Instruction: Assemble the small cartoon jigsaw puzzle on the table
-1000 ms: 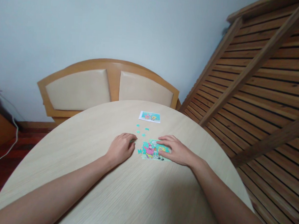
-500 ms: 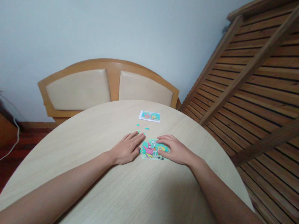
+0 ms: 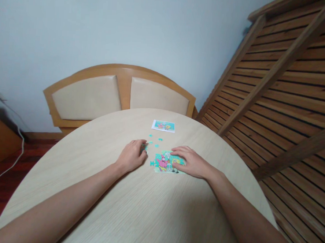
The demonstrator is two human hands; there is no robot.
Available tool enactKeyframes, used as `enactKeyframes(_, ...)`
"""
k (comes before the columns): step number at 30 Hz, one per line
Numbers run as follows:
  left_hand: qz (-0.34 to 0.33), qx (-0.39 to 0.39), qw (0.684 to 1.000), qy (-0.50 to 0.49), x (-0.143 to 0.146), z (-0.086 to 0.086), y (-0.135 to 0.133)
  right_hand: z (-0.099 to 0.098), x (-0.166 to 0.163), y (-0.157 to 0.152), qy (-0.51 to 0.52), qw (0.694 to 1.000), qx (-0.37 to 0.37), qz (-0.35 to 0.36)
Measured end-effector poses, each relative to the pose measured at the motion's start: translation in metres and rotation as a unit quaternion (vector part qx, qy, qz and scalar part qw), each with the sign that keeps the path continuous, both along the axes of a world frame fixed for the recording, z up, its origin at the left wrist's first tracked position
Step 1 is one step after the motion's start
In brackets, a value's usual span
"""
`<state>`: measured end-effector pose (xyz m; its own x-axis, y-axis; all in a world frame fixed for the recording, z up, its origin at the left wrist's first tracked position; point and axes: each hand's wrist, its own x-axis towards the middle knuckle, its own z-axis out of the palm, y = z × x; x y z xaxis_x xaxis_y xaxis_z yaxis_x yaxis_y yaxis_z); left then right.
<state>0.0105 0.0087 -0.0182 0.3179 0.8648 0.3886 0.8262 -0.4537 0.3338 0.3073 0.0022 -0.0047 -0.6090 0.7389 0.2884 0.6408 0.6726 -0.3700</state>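
Note:
A partly joined jigsaw puzzle (image 3: 164,165) with cartoon figures on a teal ground lies flat on the table. My right hand (image 3: 191,162) rests over its right side, fingers and thumb spread on the surface, covering that part. To the left, my left hand (image 3: 131,157) is curved on the tabletop with a gap between forefinger and thumb. Teal puzzle pieces (image 3: 145,148) show in and beside that gap; I see no firm grip on them. One loose piece (image 3: 152,163) lies against or just beside the puzzle's left edge.
Several small teal pieces (image 3: 157,145) are scattered beyond the puzzle. Behind them lies a picture card (image 3: 163,126) with similar cartoon figures. The round wooden table (image 3: 157,209) has a padded chair (image 3: 126,86) at its far edge and a slatted wooden frame (image 3: 277,88) at the right.
My left hand has drawn back leftward and curled from lying flat, uncovering pieces and the puzzle's left edge. My right hand has stayed on the puzzle.

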Motion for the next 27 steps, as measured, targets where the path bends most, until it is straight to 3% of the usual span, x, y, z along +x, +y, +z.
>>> enactKeyframes(16,-0.079,0.022,0.996,0.038,0.0018,0.0051,-0.0020,0.0011,-0.0005,-0.0003,0.002,1.000,0.001,-0.001)
enactKeyframes(27,-0.041,-0.006,0.999,-0.029,0.0035,0.0032,-0.0053,0.0090,0.0005,-0.0052,0.008,1.000,-0.012,0.028)
